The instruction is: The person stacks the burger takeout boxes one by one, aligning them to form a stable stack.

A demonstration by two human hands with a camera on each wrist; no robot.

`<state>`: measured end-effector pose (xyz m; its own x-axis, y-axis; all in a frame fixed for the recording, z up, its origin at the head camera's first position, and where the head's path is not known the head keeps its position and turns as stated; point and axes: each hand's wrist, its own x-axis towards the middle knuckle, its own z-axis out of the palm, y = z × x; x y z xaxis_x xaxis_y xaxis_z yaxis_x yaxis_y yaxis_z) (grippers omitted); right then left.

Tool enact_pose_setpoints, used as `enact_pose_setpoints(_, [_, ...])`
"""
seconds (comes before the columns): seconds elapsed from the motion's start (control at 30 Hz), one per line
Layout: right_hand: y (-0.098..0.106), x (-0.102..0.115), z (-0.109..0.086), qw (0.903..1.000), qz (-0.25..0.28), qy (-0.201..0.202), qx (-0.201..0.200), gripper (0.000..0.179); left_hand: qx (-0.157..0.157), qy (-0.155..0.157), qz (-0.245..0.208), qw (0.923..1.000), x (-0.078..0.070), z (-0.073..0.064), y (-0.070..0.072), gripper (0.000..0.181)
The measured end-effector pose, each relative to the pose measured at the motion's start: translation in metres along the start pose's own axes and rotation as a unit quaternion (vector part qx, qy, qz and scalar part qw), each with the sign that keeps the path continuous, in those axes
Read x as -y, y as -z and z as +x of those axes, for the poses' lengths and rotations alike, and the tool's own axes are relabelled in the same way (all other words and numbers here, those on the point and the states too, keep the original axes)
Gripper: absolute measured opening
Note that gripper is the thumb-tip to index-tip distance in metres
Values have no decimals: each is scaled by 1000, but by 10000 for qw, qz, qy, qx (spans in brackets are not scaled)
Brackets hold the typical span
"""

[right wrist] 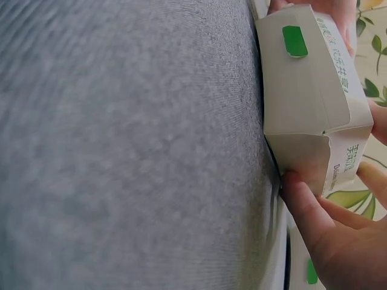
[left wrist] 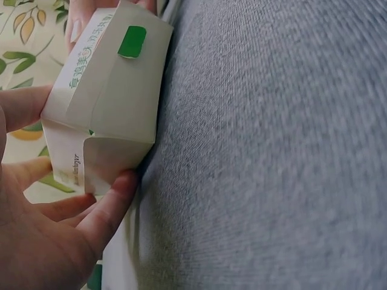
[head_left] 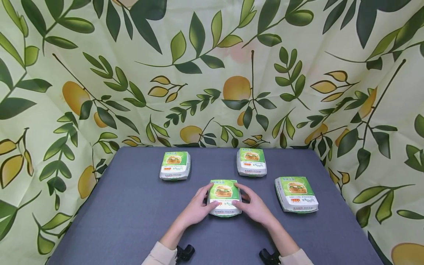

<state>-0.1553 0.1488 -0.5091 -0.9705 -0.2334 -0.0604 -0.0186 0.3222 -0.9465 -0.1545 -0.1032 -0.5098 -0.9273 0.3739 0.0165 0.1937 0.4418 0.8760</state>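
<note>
A green-and-white burger box [head_left: 223, 190] with a burger picture on its lid sits at the middle of the table, held from both sides. My left hand [head_left: 196, 209] grips its left side, thumb on the lid's front part and fingers along the side. On the right, my right hand [head_left: 256, 209] holds it the same way. In the left wrist view, the white front wall with a green tab [left wrist: 132, 41] faces me, and fingertips press low on the box side. The right wrist view shows the right fingers [right wrist: 302, 202] against the other side, close to the cloth. The lid looks closed.
Three similar burger boxes stand around: one at back left [head_left: 175, 166], one at back right [head_left: 251, 162], one at the right [head_left: 296, 195]. They rest on a dark blue-grey cloth-covered table [head_left: 126, 221]. A leaf-and-fruit patterned curtain [head_left: 205, 84] hangs behind and beside it.
</note>
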Motion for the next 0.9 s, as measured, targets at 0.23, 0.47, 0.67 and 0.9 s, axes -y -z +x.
enact_pose_setpoints(0.23, [3,-4,-2,9999,-103,12,75,65,-4,26,4,10000,-2,-1,-4,70])
enact_pose_setpoints(0.47, [1,-5,-4,9999,-54,-116,27,66,11,29,-12,10000,1,-3,-3,70])
enact_pose_setpoints(0.67, [-1,-4,-6,10000,-40,-33,72,65,-45,17,-58,10000,2,-7,-1,71])
enact_pose_setpoints(0.9, [0,-5,-6,10000,-31,23,81,65,4,-69,-25,10000,5,-2,0,71])
